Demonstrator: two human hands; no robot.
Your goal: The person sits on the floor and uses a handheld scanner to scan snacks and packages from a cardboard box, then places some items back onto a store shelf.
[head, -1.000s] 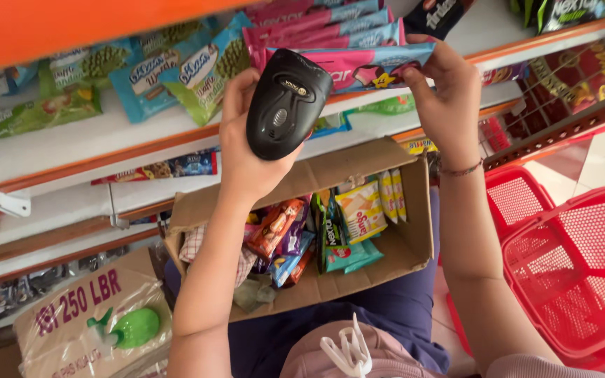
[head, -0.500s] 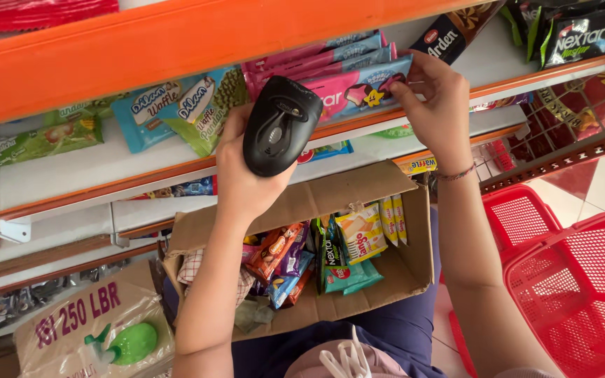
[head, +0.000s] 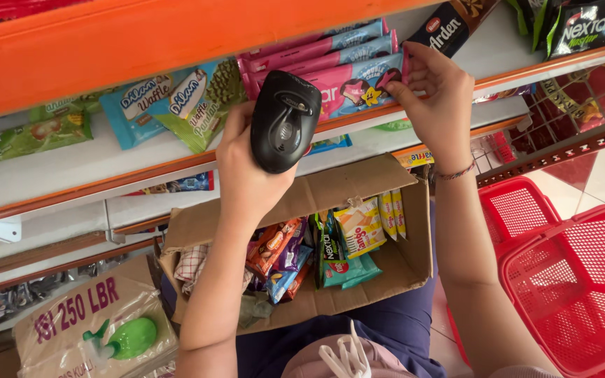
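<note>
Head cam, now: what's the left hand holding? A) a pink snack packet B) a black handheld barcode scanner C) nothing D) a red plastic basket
B: the left hand is wrapped around a black handheld barcode scanner, raised at the shelf, while the right hand touches the pink snack packets.

- left hand (head: 250,171) raised on an upstretched forearm, back of the hand to the camera, fingers curled in a closed grip.
- right hand (head: 439,98) raised higher, fingertips pinched together, a band around its wrist.
</note>
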